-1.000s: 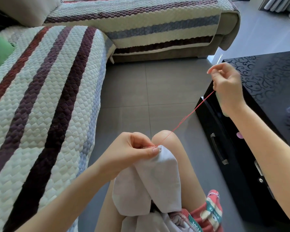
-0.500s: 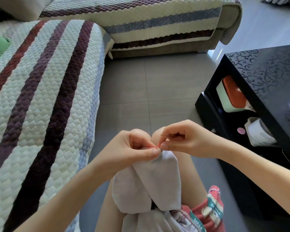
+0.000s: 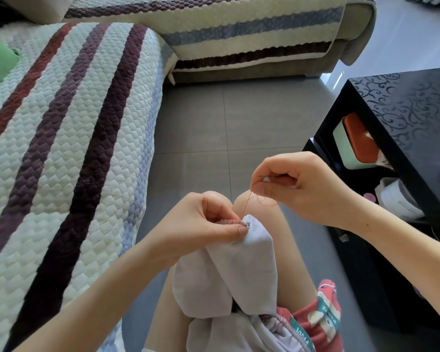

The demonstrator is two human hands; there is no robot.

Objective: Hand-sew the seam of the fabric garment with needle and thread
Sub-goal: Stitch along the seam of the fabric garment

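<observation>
A pale lilac-white fabric garment [image 3: 241, 273] lies draped over my knee. My left hand [image 3: 203, 224] pinches its top edge between thumb and fingers, where a short row of red stitches shows. My right hand [image 3: 295, 189] is a little above and to the right, thumb and forefinger pinching a thin needle [image 3: 269, 177]. A loose red thread [image 3: 254, 202] curls from the needle down to the seam.
A sofa with a striped quilted cover [image 3: 69, 153] runs along the left and back. A black cabinet [image 3: 401, 118] stands on the right, with a box and a roll on its open shelf. Grey tiled floor [image 3: 239, 123] lies between them.
One second ago my right hand was far up to the right with the thread taut. It came down to the seam, and now has lifted slightly with the needle, thread slack.
</observation>
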